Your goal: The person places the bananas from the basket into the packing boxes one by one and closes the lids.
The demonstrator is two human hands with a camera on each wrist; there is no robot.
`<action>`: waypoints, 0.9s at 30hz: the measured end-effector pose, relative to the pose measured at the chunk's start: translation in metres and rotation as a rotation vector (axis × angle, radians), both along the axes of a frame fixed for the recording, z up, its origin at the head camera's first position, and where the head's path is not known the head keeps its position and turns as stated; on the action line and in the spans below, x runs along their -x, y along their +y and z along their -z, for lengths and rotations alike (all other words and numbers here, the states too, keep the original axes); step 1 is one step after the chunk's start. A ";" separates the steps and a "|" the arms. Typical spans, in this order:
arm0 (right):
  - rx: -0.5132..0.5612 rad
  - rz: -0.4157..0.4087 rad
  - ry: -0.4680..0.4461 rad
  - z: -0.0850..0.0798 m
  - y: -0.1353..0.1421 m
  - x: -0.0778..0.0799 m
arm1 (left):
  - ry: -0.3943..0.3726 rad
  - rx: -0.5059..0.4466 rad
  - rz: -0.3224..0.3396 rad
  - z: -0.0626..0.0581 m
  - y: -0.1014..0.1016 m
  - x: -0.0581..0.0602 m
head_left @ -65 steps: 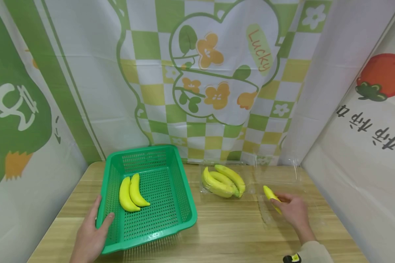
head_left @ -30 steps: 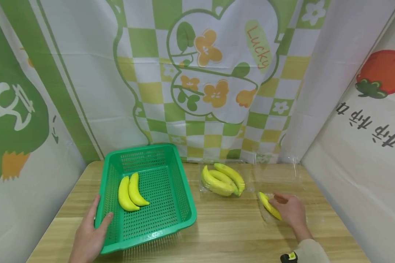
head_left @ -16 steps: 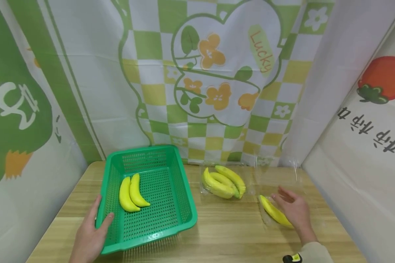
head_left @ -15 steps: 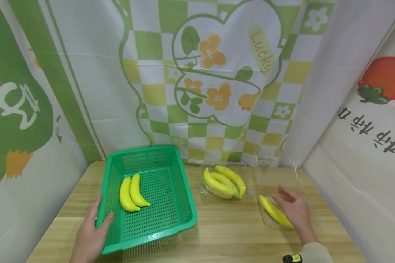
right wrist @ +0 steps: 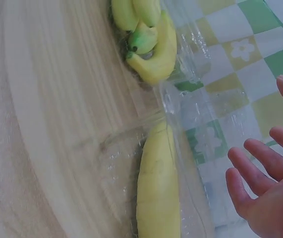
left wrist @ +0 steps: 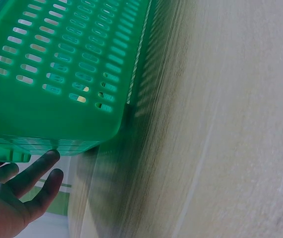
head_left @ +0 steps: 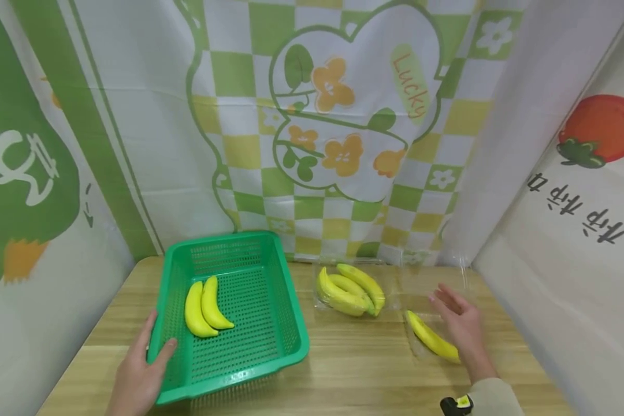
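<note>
My left hand (head_left: 139,372) holds the left rim of a green plastic basket (head_left: 231,378), thumb inside and fingers outside. Two yellow bananas (head_left: 199,312) lie side by side in the basket. My right hand (head_left: 464,330), fingers loosely extended and holding nothing, hovers over the right part of an opened clear plastic box (head_left: 415,344). A single banana (head_left: 433,340) lies in that box, its lower end partly hidden by the hand in the head view. In the right wrist view the fingers (right wrist: 262,158) are apart from this banana (right wrist: 158,183).
A second clear plastic box (head_left: 392,294) with several bananas (head_left: 345,294) stands at the back, between the basket and the opened box. The opened box's transparent lid (head_left: 434,274) stands up near the patterned back curtain (head_left: 312,222). Wooden tabletop (head_left: 353,370) lies in front.
The right hand has lowered the banana into the opened box and let it go. It has then moved up and back from it. The left hand stays on the basket.
</note>
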State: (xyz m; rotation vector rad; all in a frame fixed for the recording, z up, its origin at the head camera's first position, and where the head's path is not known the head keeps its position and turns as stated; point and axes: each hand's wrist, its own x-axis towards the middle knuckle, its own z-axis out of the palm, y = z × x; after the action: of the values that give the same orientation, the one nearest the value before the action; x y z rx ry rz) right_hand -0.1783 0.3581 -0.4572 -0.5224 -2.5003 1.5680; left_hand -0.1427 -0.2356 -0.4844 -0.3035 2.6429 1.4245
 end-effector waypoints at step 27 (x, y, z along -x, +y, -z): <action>0.205 -0.015 0.131 -0.015 -0.036 0.020 | 0.031 0.003 -0.010 0.003 -0.002 -0.002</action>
State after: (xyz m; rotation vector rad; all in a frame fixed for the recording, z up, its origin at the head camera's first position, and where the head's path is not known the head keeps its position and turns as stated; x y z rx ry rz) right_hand -0.1978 0.3217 -0.4423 -0.4113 -2.2681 1.8136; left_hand -0.1405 -0.2376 -0.4876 -0.2976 2.6714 1.4402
